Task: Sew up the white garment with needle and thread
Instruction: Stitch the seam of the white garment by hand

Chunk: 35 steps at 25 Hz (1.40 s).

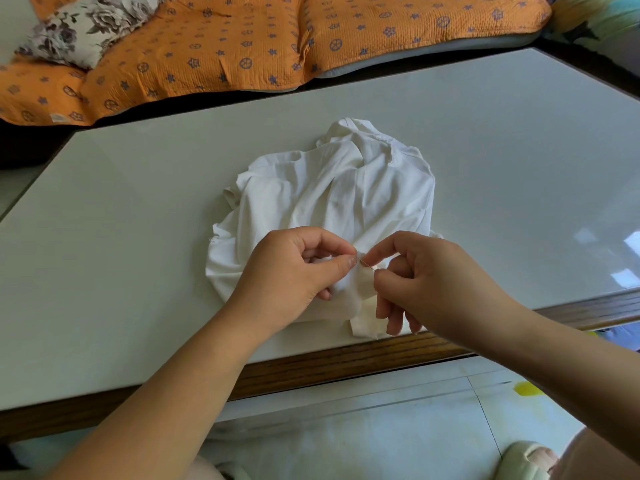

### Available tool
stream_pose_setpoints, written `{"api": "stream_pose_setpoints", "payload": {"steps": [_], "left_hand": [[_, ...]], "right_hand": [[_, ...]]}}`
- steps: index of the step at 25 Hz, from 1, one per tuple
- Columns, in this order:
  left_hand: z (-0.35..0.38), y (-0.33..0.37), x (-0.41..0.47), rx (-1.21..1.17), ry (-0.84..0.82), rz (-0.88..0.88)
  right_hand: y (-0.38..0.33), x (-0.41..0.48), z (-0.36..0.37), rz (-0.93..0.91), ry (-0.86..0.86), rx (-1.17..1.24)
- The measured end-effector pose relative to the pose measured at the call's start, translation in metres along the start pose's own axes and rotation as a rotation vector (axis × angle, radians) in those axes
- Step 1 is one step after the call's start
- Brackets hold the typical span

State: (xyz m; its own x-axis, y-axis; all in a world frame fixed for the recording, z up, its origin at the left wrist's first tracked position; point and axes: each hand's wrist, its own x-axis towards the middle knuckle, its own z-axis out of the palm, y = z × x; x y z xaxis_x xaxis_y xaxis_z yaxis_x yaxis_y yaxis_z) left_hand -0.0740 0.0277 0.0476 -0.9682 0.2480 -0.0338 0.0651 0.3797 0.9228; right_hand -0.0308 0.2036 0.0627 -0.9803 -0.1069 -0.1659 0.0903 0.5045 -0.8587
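Observation:
The white garment (332, 188) lies crumpled on the white table top (138, 209), its near end at the table's front edge. My left hand (294, 271) pinches a bunched fold of the garment between thumb and forefinger. My right hand (426, 282) pinches a thin metal needle (367, 265) between thumb and forefinger, just right of the left thumb tip. The needle's point sits at the gripped fold. The thread is too fine to make out.
The table has a wooden front edge (346, 362) with pale floor below. Behind the table runs a sofa with an orange patterned cover (225, 46) and a floral cushion (79, 29). Bare table surface extends left and right of the garment.

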Motion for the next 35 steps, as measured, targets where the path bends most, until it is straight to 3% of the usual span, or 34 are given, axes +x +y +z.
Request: {"api": "stream_pose_setpoints", "payload": {"steps": [4, 13, 17, 24, 29, 31, 35], "left_hand": [[0.006, -0.001, -0.001, 0.011, -0.021, 0.005], [0.01, -0.003, -0.001, -0.221, 0.002, -0.138], [0.014, -0.005, -0.006, -0.055, -0.003, -0.033], [0.012, -0.011, -0.005, 0.196, 0.008, 0.13], [0.008, -0.008, -0.003, 0.12, -0.019, 0.04], [0.006, -0.005, -0.003, 0.061, -0.039, -0.013], [0.004, -0.002, -0.004, -0.063, -0.1, -0.102]], "right_hand": [[0.005, 0.004, 0.007, -0.026, 0.052, -0.014], [0.006, 0.006, 0.011, -0.043, 0.128, 0.097], [0.006, 0.008, 0.012, -0.054, 0.122, 0.156], [0.006, 0.016, 0.004, 0.055, -0.049, 0.198], [0.007, 0.027, -0.006, -0.054, 0.215, -0.121], [0.007, 0.036, -0.014, -0.026, 0.265, 0.054], [0.0, 0.05, -0.034, 0.09, 0.132, 0.755]]}}
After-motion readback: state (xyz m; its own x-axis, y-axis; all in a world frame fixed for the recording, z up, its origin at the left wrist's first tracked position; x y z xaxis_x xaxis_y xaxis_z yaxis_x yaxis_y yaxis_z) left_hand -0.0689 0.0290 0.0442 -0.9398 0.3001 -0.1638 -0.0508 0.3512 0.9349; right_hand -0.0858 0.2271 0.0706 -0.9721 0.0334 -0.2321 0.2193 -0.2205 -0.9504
